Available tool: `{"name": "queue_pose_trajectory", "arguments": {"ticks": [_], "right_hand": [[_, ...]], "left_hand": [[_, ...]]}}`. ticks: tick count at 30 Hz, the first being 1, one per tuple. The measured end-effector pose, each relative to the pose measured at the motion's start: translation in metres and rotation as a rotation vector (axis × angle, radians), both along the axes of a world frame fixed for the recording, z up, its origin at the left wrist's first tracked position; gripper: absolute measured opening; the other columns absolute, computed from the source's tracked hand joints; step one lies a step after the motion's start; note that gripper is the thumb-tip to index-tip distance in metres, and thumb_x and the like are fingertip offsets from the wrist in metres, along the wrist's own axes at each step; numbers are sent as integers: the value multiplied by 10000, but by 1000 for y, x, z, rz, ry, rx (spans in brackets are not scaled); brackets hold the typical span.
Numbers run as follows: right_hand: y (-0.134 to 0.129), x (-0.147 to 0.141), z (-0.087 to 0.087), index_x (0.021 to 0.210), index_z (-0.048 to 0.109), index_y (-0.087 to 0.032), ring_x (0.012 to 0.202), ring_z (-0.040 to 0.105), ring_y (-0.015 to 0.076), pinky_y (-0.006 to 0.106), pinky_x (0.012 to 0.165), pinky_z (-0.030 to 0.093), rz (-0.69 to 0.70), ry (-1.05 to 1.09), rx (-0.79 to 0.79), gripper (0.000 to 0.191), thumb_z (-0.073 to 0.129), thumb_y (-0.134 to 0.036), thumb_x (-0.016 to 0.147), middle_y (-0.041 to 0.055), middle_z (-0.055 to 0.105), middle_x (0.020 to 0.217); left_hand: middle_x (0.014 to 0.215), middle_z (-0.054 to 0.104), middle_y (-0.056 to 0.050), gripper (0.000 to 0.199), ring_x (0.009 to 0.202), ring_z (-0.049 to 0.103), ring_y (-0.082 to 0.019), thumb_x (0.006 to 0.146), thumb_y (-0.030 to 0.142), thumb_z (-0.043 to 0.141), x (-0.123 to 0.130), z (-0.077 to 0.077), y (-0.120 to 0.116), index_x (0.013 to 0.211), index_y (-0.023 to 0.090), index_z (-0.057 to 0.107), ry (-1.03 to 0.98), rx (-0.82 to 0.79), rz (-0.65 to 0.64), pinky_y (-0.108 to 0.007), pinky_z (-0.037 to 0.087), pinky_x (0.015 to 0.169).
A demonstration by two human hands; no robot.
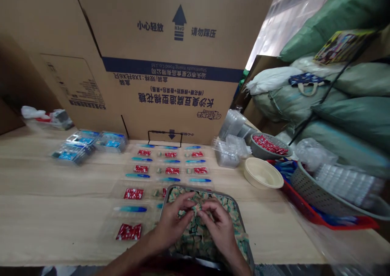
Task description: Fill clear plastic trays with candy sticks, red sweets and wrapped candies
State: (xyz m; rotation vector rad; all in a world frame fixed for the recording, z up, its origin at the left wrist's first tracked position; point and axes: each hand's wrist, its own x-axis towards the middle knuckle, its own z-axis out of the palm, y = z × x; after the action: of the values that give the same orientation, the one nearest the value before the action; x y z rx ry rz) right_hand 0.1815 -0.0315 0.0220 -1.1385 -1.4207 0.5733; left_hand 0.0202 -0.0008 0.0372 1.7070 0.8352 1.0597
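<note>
Both hands meet over a grey tray (243, 222) heaped with small green-and-tan pieces (195, 237). One such little crumpled piece (196, 207) is pinched between the fingertips of my left hand (172, 221) and my right hand (219, 222). Its exact kind is too small to make out. Left of and beyond the tray lie rows of clear plastic trays, carrying red printed packets (128, 231) and blue pen-shaped items (132, 209). In some of these trays, a small green-and-tan piece (155, 192) sits beside the packet.
A large upright cardboard box (170, 81) stands behind the rows. Filled clear packs (111, 142) are at the back left. At right are empty clear trays (227, 156), a cream bowl (263, 174), a bowl of red packets (269, 144) and a grey basket (317, 186). Green sacks (350, 125) pile beyond.
</note>
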Motion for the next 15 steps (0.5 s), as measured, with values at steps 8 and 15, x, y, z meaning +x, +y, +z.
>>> {"name": "queue_pose_trajectory", "arguments": {"ticks": [8,15], "right_hand": [[-7,2,12,972,598,-227,844,578,137,223,749,466,48,-236,63,131,540,-203,858,22,603,895],[11,-17,2,866,592,-200,746,590,147,220,655,453,225,-267,-212,107,491,-202,832,17,613,811]], "left_hand": [[1041,684,-46,380,872,663,-147,813,147,520,-9,10,0,1185,223,537,81,153,-79,-256,530,787],[836,663,-20,355,762,608,-152,763,189,586,-22,-18,8,1116,178,554,48,-104,-57,-244,473,682]]}}
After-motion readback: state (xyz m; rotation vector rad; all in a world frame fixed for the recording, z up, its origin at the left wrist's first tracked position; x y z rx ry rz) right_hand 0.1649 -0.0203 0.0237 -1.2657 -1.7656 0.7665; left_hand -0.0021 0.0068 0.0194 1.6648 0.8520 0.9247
